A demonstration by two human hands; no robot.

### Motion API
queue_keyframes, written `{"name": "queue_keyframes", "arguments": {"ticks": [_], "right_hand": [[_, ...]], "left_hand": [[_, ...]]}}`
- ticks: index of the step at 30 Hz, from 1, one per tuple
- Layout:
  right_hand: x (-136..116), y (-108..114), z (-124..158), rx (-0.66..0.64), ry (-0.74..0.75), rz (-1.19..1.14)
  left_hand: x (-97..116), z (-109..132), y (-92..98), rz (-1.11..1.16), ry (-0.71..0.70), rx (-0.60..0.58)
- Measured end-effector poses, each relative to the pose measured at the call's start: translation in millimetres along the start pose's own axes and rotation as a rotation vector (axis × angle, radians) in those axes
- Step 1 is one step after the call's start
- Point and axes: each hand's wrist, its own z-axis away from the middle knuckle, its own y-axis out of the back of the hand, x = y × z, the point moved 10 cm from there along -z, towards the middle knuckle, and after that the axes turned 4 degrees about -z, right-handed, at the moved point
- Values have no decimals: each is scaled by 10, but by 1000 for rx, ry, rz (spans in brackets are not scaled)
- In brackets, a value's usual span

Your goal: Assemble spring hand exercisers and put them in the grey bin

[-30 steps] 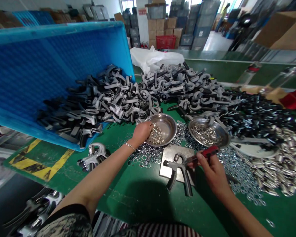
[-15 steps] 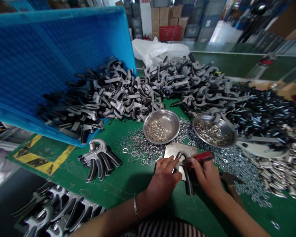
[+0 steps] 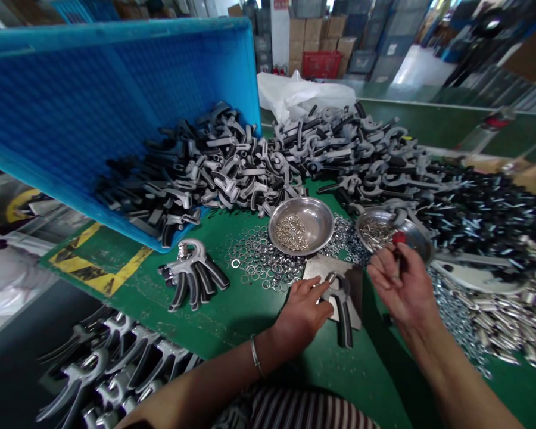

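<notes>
A grey and black hand gripper (image 3: pixel 343 307) lies on a small steel plate (image 3: pixel 315 267) on the green table. My left hand (image 3: pixel 301 308) is closed over its left handle, fingertips pinching near the spring end. To the right, my right hand (image 3: pixel 402 285) is raised palm up above the table, loosely closed on a red-handled tool (image 3: pixel 399 238) whose red end pokes out above the fingers. That hand hovers just in front of a steel bowl of small metal pins (image 3: pixel 422 241).
A steel bowl of tiny rings (image 3: pixel 319 217) stands behind the plate, with washers (image 3: pixel 259 262) scattered around. A tilted blue crate (image 3: pixel 116 89) spills grey handles (image 3: pixel 232 167). Assembled grippers (image 3: pixel 192 280) lie left. Black parts (image 3: pixel 482 208) and metal sleeves (image 3: pixel 509 322) fill the right.
My left hand left the ring bowl and came down onto the hand gripper. My right hand lifted the red-handled tool off the gripper and moved up and right toward the pin bowl.
</notes>
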Motion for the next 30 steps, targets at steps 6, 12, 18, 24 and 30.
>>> {"name": "queue_keyframes", "arguments": {"ticks": [6,12,18,24,30], "right_hand": [[504,159,336,9,-64,144],[663,242,453,33,47,316],[495,85,431,0,157,650],[384,-424,402,-320,272,1005],[437,-309,354,-237,295,966]], "left_hand": [[-17,12,9,35,0,46],[-23,1,-8,35,29,42],[0,1,-1,27,25,45],[-10,-2,-17,17,44,47],[-55,-57,-120,82,48,-39]]}}
